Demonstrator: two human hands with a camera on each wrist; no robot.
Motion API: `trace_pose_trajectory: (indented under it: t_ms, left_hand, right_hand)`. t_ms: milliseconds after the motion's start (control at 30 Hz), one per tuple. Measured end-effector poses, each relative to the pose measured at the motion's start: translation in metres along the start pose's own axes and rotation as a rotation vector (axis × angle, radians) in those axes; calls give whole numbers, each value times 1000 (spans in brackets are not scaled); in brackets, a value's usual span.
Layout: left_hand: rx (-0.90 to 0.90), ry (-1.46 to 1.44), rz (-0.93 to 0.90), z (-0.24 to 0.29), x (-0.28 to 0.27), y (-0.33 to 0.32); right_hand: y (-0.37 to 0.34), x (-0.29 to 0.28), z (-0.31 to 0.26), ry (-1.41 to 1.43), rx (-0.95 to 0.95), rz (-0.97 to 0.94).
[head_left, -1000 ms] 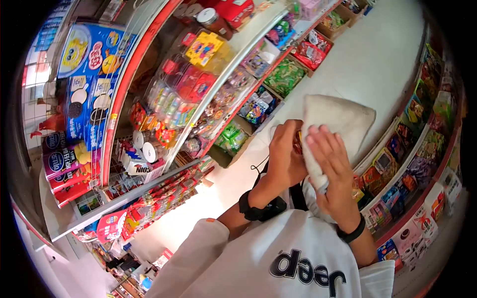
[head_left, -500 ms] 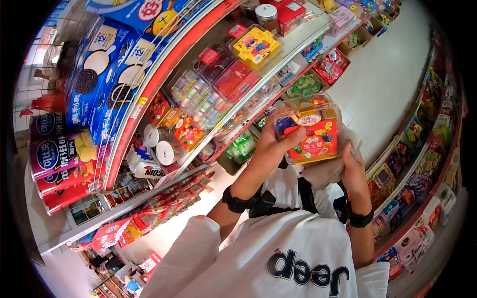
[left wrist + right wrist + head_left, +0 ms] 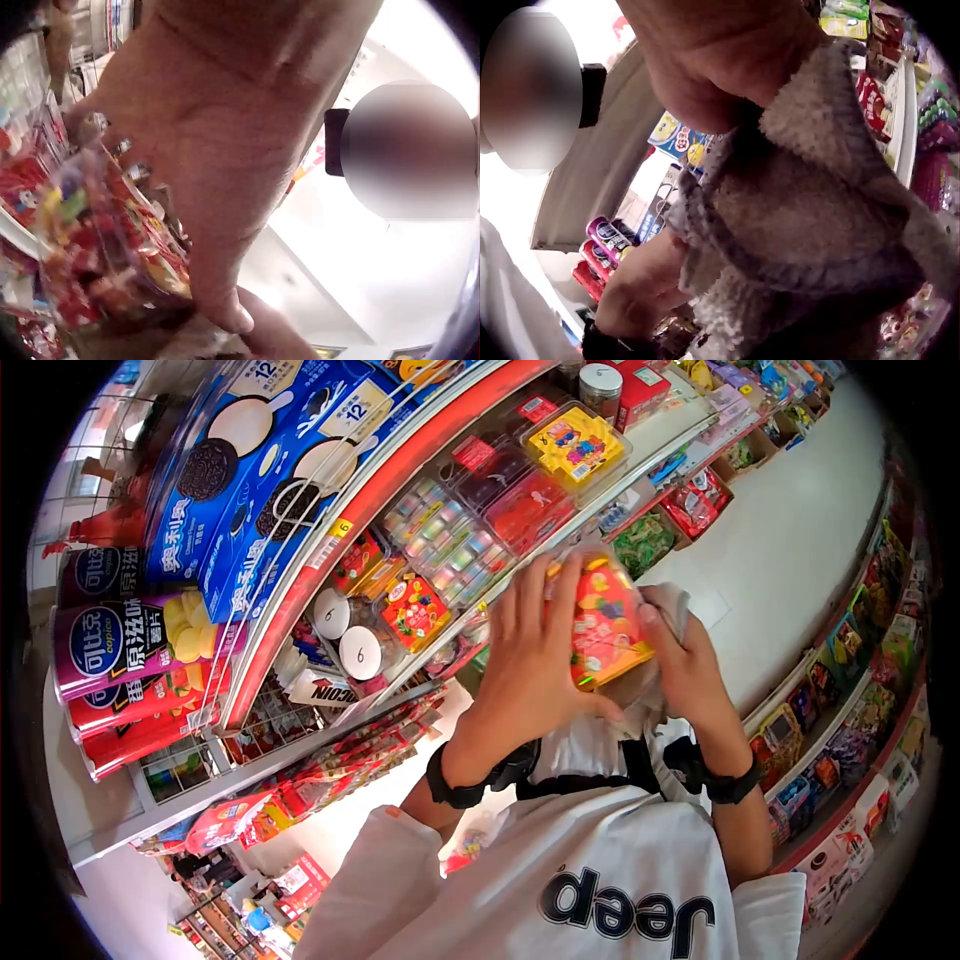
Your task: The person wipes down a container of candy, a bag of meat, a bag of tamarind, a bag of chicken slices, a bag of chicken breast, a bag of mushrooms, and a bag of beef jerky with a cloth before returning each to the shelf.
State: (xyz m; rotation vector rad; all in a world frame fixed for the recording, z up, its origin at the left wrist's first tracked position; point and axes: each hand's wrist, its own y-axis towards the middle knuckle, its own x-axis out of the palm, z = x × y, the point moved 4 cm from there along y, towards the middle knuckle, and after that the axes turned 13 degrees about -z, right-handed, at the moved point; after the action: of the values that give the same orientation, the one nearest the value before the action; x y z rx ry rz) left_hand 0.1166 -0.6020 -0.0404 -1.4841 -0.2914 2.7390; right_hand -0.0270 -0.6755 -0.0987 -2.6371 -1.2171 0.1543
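My left hand (image 3: 525, 660) holds a clear plastic candy box (image 3: 604, 628) with a red and orange fruit-printed label in front of my chest. Its fingers reach over the box's top and left side, the thumb along the lower edge. In the left wrist view, colourful wrapped candies show through the box wall (image 3: 82, 247). On the box's right side, my right hand (image 3: 698, 675) grips a greyish-white cloth (image 3: 668, 600) against it. Up close in the right wrist view, the fluffy cloth (image 3: 802, 210) has a stitched grey edge and hides most of the right fingers.
On the left, a shelf with a red front rail (image 3: 420, 450) carries clear candy boxes (image 3: 530, 510), white-lidded jars (image 3: 361, 652) and blue cookie packs (image 3: 260, 510). Boxes of bagged sweets (image 3: 695, 500) line the aisle floor (image 3: 775, 540). A low snack shelf (image 3: 850, 690) runs along the right.
The cloth went from covering the box's front to its right side. The box's label came into view, then the box tilted as my left hand shifted its grip over the top.
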Motion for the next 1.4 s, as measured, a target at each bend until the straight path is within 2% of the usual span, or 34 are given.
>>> trace_pose_trajectory:
  t_ms: [67, 100, 167, 267, 367, 433, 533, 567, 667, 833, 933, 1067, 1400]
  left_hand:
    - [-81, 17, -34, 0, 4, -1]
    - [-41, -11, 57, -8, 2, 0]
    - [15, -27, 116, -26, -10, 1]
    - [24, -55, 189, -59, -37, 4]
    - [-11, 24, 194, -88, -63, 8]
    - [-47, 68, 147, -102, -76, 10]
    - [-23, -36, 152, -121, -81, -5]
    - [-87, -130, 131, -121, -81, -13]
    - [-126, 121, 151, -124, -77, -38]
    - [-197, 199, 121, -145, -54, -50]
    - [-159, 133, 190, -156, -39, -49]
    - [-163, 234, 188, -170, -24, -48]
    - [-258, 248, 190, -175, -18, -47]
  right_hand:
    - [6, 14, -4, 24, -9, 6]
    - [10, 20, -7, 69, -26, 14]
    - [14, 26, -12, 156, -66, 36]
    - [11, 22, -8, 143, -11, -71]
    - [3, 8, 2, 131, 49, -48]
    - [-5, -6, 8, 83, 42, 18]
    - [-22, -29, 23, 135, 23, 97]
    - [-30, -40, 31, 149, 43, 136]
    - [-58, -72, 50, 234, 148, 288]
    - [-81, -88, 46, 310, 245, 525]
    - [-83, -93, 56, 334, 225, 503]
    - [-76, -80, 51, 325, 286, 503]
    - [-68, -70, 52, 300, 252, 441]
